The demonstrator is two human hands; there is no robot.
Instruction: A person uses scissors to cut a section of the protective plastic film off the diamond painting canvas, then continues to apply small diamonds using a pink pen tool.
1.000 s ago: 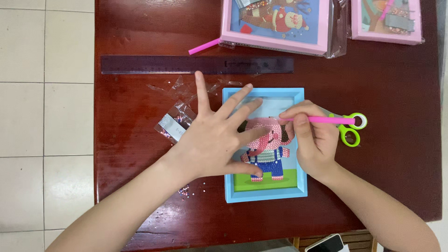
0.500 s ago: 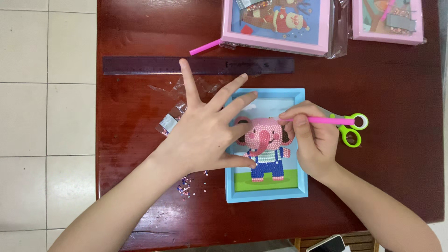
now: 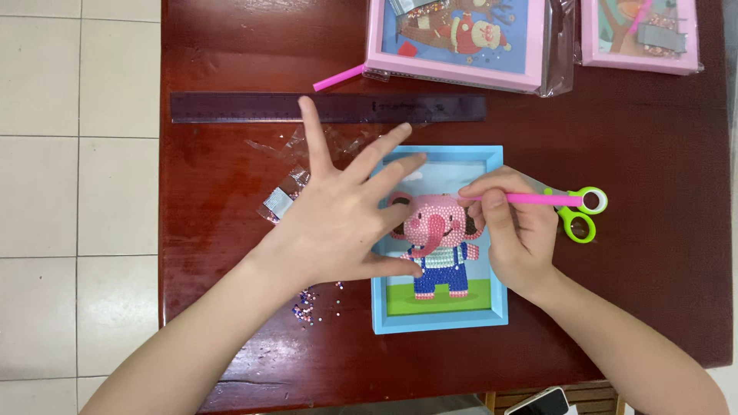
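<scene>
Holding the pink pen (image 3: 530, 199) tight, my right hand (image 3: 516, 238) touched the bead elephant (image 3: 434, 242) in the blue frame (image 3: 438, 319) mid-table. My left hand (image 3: 342, 223) lay flat with fingers spread, pinning the frame's left side. I judged a slip could knock beads off, or scatter the loose beads (image 3: 307, 306) nearby.

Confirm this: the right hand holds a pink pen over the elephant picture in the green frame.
Not quite. The frame is blue, not green, as the head view shows. The right hand does hold the pink pen over the elephant picture.
</scene>
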